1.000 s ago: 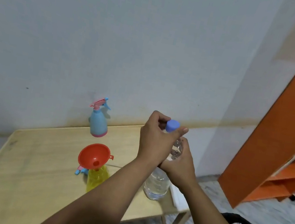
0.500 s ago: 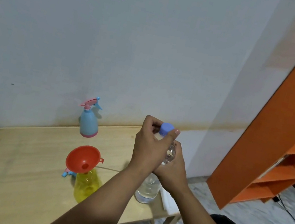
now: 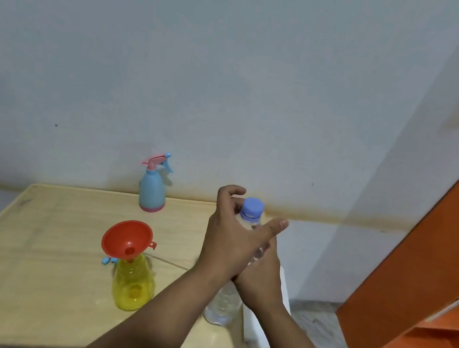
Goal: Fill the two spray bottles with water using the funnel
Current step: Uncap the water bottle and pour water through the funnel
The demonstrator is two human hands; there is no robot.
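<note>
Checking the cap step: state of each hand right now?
Left hand: open, fingers spread around the blue cap, not gripping it.
Right hand: closed around the water bottle.

No text, label, brand, number or sign can be read anywhere in the view.
</note>
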